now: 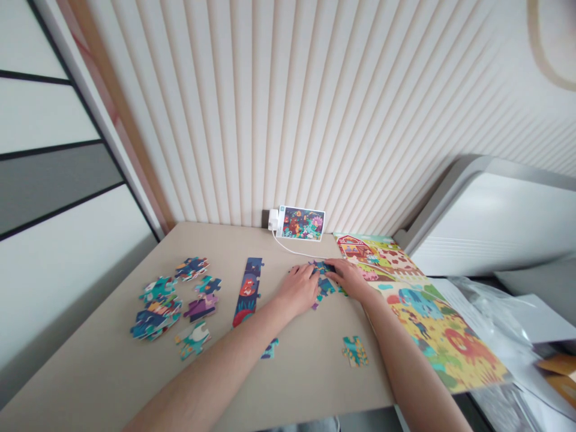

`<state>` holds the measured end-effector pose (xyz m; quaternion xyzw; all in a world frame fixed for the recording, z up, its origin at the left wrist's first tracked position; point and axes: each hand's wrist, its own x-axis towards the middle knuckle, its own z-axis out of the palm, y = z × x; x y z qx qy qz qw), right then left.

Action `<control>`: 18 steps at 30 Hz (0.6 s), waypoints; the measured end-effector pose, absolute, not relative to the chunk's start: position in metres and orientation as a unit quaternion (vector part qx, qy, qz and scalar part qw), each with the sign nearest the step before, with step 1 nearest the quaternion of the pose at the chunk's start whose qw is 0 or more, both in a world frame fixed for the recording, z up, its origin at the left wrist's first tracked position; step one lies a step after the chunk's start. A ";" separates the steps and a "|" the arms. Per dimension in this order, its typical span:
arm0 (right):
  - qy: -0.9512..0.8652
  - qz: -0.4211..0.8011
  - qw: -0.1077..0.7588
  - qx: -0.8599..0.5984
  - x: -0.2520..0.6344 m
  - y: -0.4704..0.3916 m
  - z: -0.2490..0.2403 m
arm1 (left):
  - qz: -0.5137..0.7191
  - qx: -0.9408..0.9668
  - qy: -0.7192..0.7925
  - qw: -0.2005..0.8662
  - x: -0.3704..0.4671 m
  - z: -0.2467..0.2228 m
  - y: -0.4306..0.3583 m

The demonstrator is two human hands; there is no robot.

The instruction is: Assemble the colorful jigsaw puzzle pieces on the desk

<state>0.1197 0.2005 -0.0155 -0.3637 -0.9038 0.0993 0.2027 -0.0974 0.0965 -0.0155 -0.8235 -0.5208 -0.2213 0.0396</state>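
Side by side over a small cluster of dark blue and teal puzzle pieces [326, 287] are my two hands. My left hand [299, 291] lies low on the table with its fingers spread, and its fingertips touch the cluster's left edge. From the other side, the thumb and fingers of my right hand [350, 278] close on a dark blue puzzle piece [323, 267] at the top of the cluster. Left of my hands lies a joined puzzle strip [248, 288], partly behind my left forearm. A loose teal piece [270, 349] shows below that forearm, and another loose piece [356, 351] lies near my right forearm.
Several loose pieces [157, 312] are heaped at the left of the table [310, 384]. Against the ribbed wall leans a picture card [302, 223], beside a white charger [273, 219] with a cable. A farm picture [382, 258] and an animal picture [441, 336] cover the right side.
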 end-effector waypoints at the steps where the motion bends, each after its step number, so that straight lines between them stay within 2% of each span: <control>1: -0.905 0.094 0.207 -0.359 0.120 0.201 -0.016 | -0.222 -0.823 -0.521 0.040 -0.097 -0.015 0.096; 8: -0.922 0.059 0.201 -0.326 0.123 0.205 -0.019 | -0.222 -0.822 -0.522 0.040 -0.097 -0.014 0.095; 18: -0.931 0.074 0.168 -0.317 0.121 0.208 -0.012 | -0.223 -0.822 -0.522 0.035 -0.097 -0.016 0.097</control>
